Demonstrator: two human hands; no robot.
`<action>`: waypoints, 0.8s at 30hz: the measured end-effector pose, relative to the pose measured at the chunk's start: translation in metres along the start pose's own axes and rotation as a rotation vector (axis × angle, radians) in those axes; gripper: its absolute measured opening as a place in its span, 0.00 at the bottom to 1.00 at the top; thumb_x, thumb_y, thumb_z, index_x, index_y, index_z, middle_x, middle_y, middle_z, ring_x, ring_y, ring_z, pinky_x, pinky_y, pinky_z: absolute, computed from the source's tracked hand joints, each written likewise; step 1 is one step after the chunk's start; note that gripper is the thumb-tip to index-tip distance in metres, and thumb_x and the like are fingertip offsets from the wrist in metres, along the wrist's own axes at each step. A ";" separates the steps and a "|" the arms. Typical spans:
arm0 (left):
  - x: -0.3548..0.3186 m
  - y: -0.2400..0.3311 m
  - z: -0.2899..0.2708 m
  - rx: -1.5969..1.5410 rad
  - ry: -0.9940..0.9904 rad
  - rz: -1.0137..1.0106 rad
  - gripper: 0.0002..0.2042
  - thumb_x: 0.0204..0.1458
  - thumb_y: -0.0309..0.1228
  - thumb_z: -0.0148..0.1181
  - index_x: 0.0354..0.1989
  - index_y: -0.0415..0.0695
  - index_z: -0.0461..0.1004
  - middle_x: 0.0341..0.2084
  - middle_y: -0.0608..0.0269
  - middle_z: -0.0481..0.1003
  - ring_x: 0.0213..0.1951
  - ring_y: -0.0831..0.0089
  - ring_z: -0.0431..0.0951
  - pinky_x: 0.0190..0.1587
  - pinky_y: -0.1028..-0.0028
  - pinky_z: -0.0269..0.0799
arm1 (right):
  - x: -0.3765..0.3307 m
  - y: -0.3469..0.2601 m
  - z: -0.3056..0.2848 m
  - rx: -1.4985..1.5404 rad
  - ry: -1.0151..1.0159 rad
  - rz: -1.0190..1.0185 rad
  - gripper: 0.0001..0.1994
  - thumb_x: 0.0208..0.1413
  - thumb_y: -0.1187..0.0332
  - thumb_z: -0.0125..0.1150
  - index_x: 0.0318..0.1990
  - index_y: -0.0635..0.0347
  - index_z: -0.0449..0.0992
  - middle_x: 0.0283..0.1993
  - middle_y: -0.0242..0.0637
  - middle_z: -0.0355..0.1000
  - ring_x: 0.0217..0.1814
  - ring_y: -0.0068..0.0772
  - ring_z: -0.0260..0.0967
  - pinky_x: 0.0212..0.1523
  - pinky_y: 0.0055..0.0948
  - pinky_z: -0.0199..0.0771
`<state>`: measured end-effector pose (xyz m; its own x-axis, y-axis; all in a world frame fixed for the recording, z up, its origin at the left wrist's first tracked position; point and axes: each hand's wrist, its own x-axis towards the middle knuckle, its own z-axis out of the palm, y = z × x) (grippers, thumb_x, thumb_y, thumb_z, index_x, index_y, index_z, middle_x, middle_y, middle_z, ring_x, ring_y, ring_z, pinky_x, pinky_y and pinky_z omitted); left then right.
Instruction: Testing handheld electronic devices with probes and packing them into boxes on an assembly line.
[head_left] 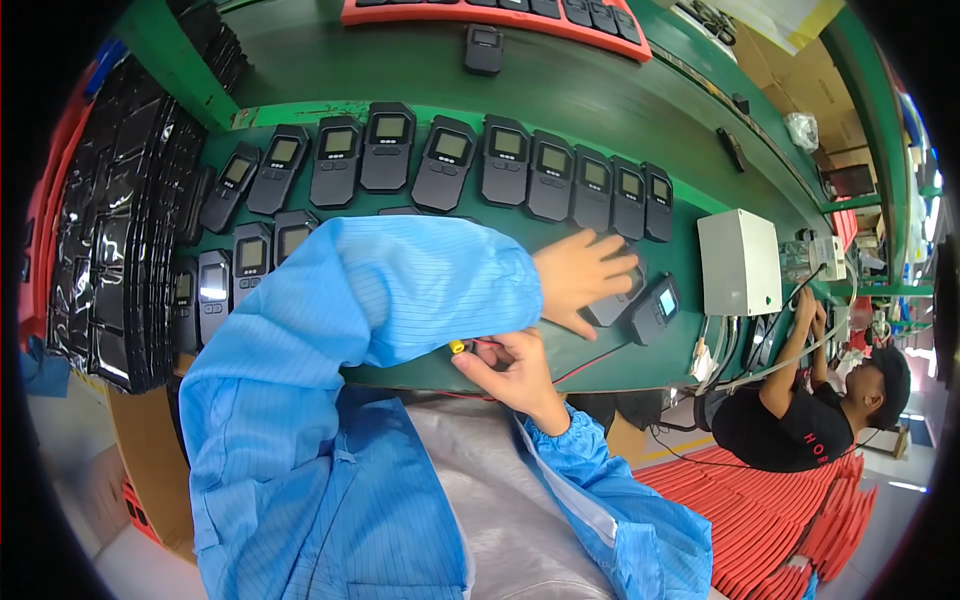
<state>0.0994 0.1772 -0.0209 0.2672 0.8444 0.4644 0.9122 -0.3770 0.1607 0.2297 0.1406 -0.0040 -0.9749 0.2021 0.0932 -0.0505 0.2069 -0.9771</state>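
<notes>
My left arm in a blue sleeve crosses in front of me toward the right. At its end my left hand (588, 275) is spread, palm down, over a dark handheld meter (612, 308); whether it touches the meter, I cannot tell. My right hand (515, 372) is closed near the bench's front edge, gripping a yellow-tipped plug (458, 347) on a red wire (590, 363). This wire runs right toward another dark meter (655, 308), whose screen is lit bluish-white. Behind my left hand stretches a row of similar meters (550, 175), and several more lie left of my sleeve.
A white box (738, 262) with cables stands at the right of the green bench (400, 375). Stacked black trays (110, 220) rise at the left. One meter (484, 50) and a red tray (420, 12) sit farther back. At right, a person in black (800, 420) works beside red stacks (730, 510).
</notes>
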 end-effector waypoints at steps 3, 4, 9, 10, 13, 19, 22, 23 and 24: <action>0.013 0.008 0.006 0.030 -0.008 -0.038 0.36 0.39 0.57 0.68 0.53 0.48 0.68 0.61 0.53 0.63 0.56 0.53 0.65 0.49 0.59 0.65 | 0.000 -0.003 0.001 0.032 0.009 -0.027 0.11 0.49 0.78 0.69 0.41 0.64 0.79 0.23 0.20 0.63 0.23 0.11 0.53 0.24 0.17 0.49; 0.016 0.010 0.008 0.012 -0.029 -0.076 0.36 0.39 0.56 0.68 0.54 0.48 0.68 0.62 0.52 0.62 0.56 0.52 0.65 0.50 0.58 0.65 | -0.001 -0.004 0.000 0.024 0.002 -0.024 0.11 0.49 0.78 0.69 0.41 0.64 0.79 0.23 0.20 0.63 0.23 0.11 0.53 0.24 0.17 0.49; 0.031 0.014 0.005 -0.037 -0.108 -0.160 0.31 0.43 0.48 0.68 0.56 0.51 0.67 0.62 0.52 0.62 0.55 0.49 0.66 0.49 0.58 0.67 | -0.006 -0.001 -0.003 0.145 -0.011 0.078 0.12 0.49 0.78 0.68 0.43 0.65 0.78 0.30 0.26 0.71 0.25 0.12 0.57 0.25 0.17 0.52; 0.032 0.014 0.001 -0.049 -0.079 -0.163 0.31 0.43 0.48 0.68 0.56 0.51 0.67 0.62 0.52 0.62 0.55 0.49 0.66 0.49 0.58 0.67 | -0.006 0.003 -0.003 0.180 -0.006 0.053 0.13 0.50 0.78 0.68 0.44 0.65 0.78 0.32 0.29 0.73 0.25 0.12 0.58 0.25 0.17 0.54; 0.029 0.012 -0.016 -0.133 -0.347 -0.253 0.27 0.47 0.36 0.63 0.59 0.52 0.67 0.62 0.50 0.62 0.53 0.51 0.69 0.48 0.59 0.69 | -0.010 0.013 -0.002 0.217 0.068 -0.018 0.14 0.52 0.76 0.66 0.47 0.67 0.76 0.35 0.33 0.75 0.26 0.13 0.62 0.25 0.18 0.59; -0.039 -0.004 -0.074 -0.824 0.022 -0.601 0.33 0.47 0.25 0.55 0.66 0.49 0.58 0.58 0.50 0.62 0.53 0.57 0.70 0.53 0.60 0.69 | -0.012 0.010 -0.014 0.489 0.325 -0.170 0.21 0.60 0.67 0.60 0.57 0.70 0.69 0.44 0.42 0.75 0.35 0.23 0.71 0.30 0.23 0.71; -0.071 0.015 -0.093 -1.058 0.319 -0.720 0.38 0.46 0.22 0.53 0.70 0.47 0.51 0.56 0.52 0.62 0.56 0.59 0.69 0.58 0.62 0.66 | 0.003 0.002 -0.020 0.441 0.624 -0.025 0.22 0.61 0.64 0.59 0.57 0.69 0.69 0.47 0.43 0.74 0.42 0.28 0.72 0.33 0.26 0.73; -0.079 0.028 -0.095 -1.186 0.422 -0.752 0.39 0.46 0.21 0.52 0.71 0.46 0.48 0.55 0.53 0.62 0.56 0.60 0.68 0.60 0.63 0.64 | 0.010 -0.001 -0.017 0.392 0.662 -0.016 0.20 0.61 0.66 0.59 0.57 0.68 0.69 0.49 0.42 0.74 0.44 0.28 0.72 0.36 0.25 0.73; -0.085 0.038 -0.097 -1.309 0.541 -0.742 0.40 0.46 0.21 0.51 0.72 0.45 0.45 0.55 0.53 0.62 0.57 0.60 0.68 0.62 0.64 0.62 | 0.015 -0.004 -0.014 0.342 0.701 -0.008 0.18 0.61 0.69 0.59 0.57 0.68 0.70 0.50 0.42 0.73 0.46 0.28 0.72 0.40 0.24 0.73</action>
<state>0.0812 0.0539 0.0302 -0.4903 0.8601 0.1407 -0.1748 -0.2552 0.9510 0.2179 0.1561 0.0037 -0.6156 0.7831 0.0882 -0.2317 -0.0729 -0.9700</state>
